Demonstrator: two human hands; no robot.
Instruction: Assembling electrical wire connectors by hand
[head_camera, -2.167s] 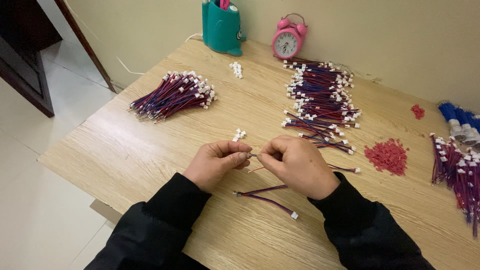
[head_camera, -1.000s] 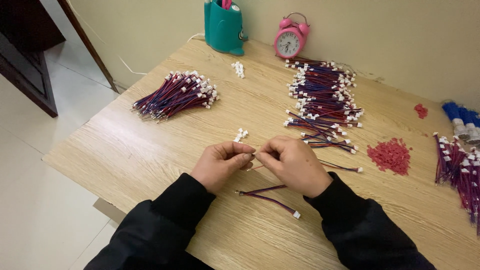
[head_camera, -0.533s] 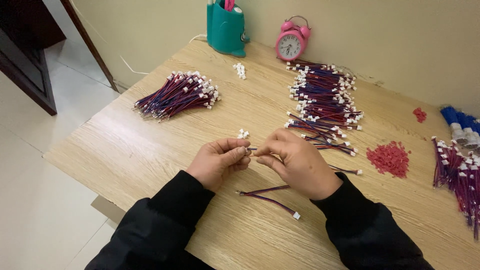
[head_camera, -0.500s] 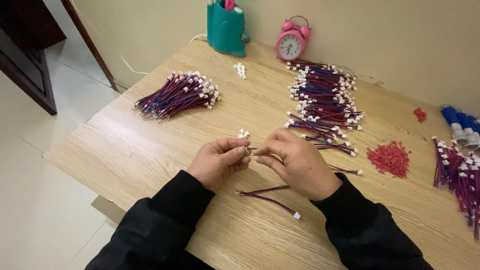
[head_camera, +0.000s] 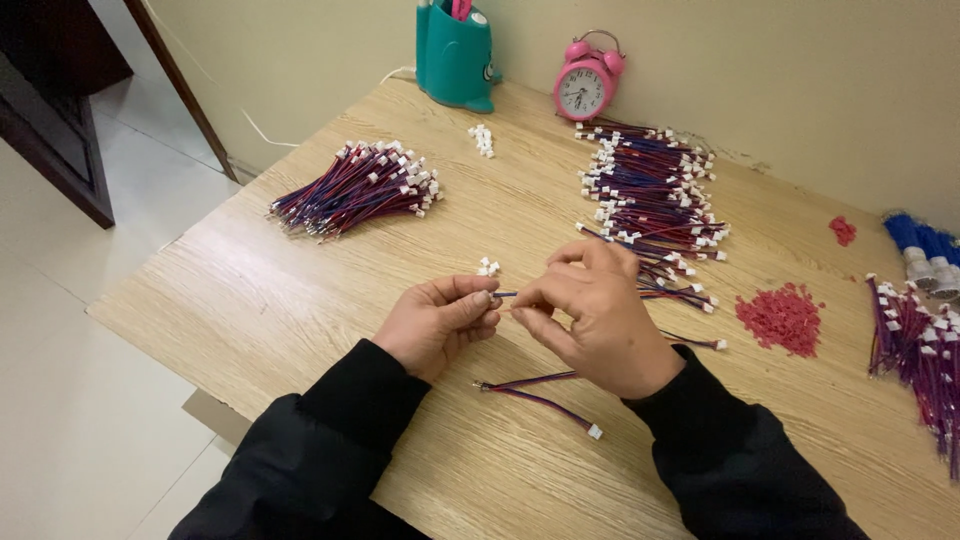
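Head view: your left hand (head_camera: 437, 325) pinches small white connector; right hand (head_camera: 597, 315) pinches wire end (head_camera: 505, 295) just beside it. Wire's long axis runs left-right between fingertips, hands almost touching. Loose wire (head_camera: 540, 392) lies on table (head_camera: 250, 300) near your wrists.

Red-and-blue wire bundles (head_camera: 352, 188) with white plugs are seen upper left; a pink alarm clock (head_camera: 586, 88), a teal holder (head_camera: 455, 55) and red bits (head_camera: 782, 317) are shown.

Single head cam on my end, looking steeply down and forward across the pale wooden worktop (head_camera: 300, 300) toward the beige wall (head_camera: 800, 80), close over both hands.
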